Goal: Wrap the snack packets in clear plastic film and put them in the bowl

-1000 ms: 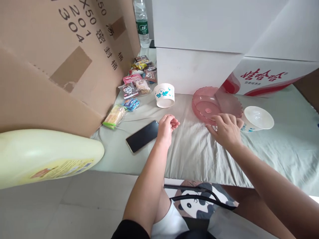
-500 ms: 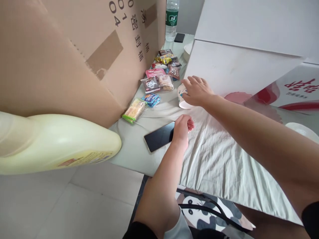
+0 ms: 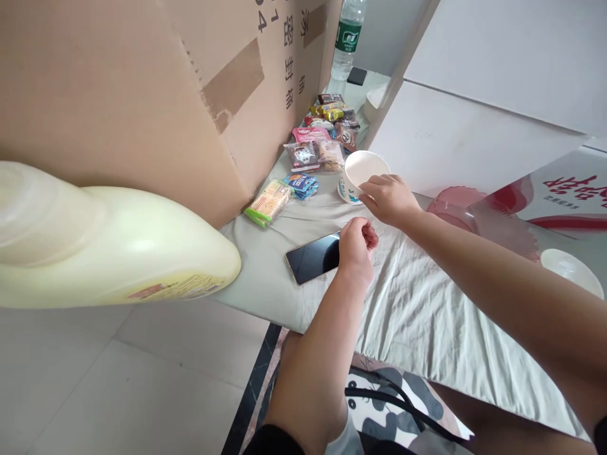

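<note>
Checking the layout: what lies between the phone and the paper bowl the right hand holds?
In the head view, only bare cloth lies between phone and bowl; the left hand sits beside the phone.

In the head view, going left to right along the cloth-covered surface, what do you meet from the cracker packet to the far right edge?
cracker packet → phone → left hand → right hand, holding the paper bowl → pink plastic dish → white bowl

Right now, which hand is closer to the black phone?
Left. The left hand rests curled at the black flat phone's right end; the right hand grips the white paper cup beyond it.
</note>
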A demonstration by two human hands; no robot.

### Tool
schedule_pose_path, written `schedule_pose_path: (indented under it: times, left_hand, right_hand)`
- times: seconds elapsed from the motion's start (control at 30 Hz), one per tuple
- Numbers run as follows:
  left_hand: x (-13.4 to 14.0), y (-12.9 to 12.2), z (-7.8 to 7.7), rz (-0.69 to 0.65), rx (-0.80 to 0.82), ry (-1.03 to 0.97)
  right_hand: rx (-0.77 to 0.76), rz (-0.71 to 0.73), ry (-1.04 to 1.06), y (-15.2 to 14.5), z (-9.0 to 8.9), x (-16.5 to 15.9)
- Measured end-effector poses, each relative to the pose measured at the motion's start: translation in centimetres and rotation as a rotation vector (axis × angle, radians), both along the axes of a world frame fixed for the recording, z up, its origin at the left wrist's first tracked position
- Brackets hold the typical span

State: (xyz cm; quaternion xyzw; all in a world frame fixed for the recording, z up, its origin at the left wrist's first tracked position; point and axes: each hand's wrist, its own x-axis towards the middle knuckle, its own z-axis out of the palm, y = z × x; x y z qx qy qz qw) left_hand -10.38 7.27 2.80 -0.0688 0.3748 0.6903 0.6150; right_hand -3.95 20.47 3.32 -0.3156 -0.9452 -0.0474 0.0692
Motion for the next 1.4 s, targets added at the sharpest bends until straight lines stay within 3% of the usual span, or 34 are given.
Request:
schedule_pose_path:
  times: [0.1, 0.17, 0.3, 0.43, 0.53, 0.63, 0.7, 0.8, 0.9, 1.0, 1.07, 1.13, 1.27, 1.33, 1.4]
  left_hand:
    - [-0.6, -0.2, -0.2, 0.066, -0.016, -0.036]
    - [-1.2, -0.3, -0.2, 0.192, -0.055, -0.044]
    - [-2.2, -0.2, 0.1, 0.418, -0.161, -0.045]
    - [-2.6, -0.2, 0.2, 0.415, -0.153, -0.111]
    - [-3.0, -0.3, -0.1, 0.391, -0.147, -0.14]
    - [-3.7, -0.6, -0.5, 0.43, -0.172, -0.073]
    - [-4.1, -0.7, -0.6, 0.513, -0.171, 0.058]
    - [-4.3, -0.9, -0.6, 0.609, -0.102, 0.233]
    - [-4.0, -0.8, -0.6, 0.602, -0.07, 0.261]
    - [-3.0, -0.5, -0.5, 0.488, -0.009, 0.333]
    - [-2.1, -0.4, -0.5, 0.338, 0.071, 0.411]
    - [-0.7, -0.5, -0.6, 0.132, 0.156, 0.492]
    - [3.1, -0.9, -0.9, -0.344, 0.315, 0.619]
    - [5.0, -1.1, -1.3, -0.499, 0.368, 0.661]
    - [6.3, -1.2, -1.7, -0.548, 0.366, 0.706]
  right_hand:
    - [0.068, -0.015, 0.132, -0.6, 0.0, -1.1]
    - [0.066, 0.037, 0.19, -1.6, 0.5, -2.8]
    - [-0.171, 0.178, 0.099, -3.4, 1.0, -8.0]
    - [-0.355, -0.032, -0.053, -3.5, -0.1, -12.6]
    - [-0.392, -0.149, -0.102, -3.4, -1.6, -14.0]
    - [-0.33, -0.172, -0.01, -3.4, -2.7, -13.6]
    - [-0.246, -0.119, 0.102, -3.3, -2.4, -12.4]
    - [-0.124, 0.007, 0.276, -3.5, -0.1, -9.3]
    - [-0.228, -0.043, 0.447, -4.9, 3.2, -4.6]
    - [-0.649, -0.23, 0.723, -7.4, 4.6, 1.2]
    - [-0.938, -0.373, 0.969, -9.2, 3.8, 5.3]
    - [-1.112, -0.528, 1.165, -10.8, 2.1, 9.0]
    - [-1.232, -0.714, 1.433, -13.4, -1.4, 13.6]
    - [-1.261, -0.706, 1.411, -14.3, -2.4, 14.9]
    - [-1.201, -0.676, 1.256, -15.0, -2.7, 16.5]
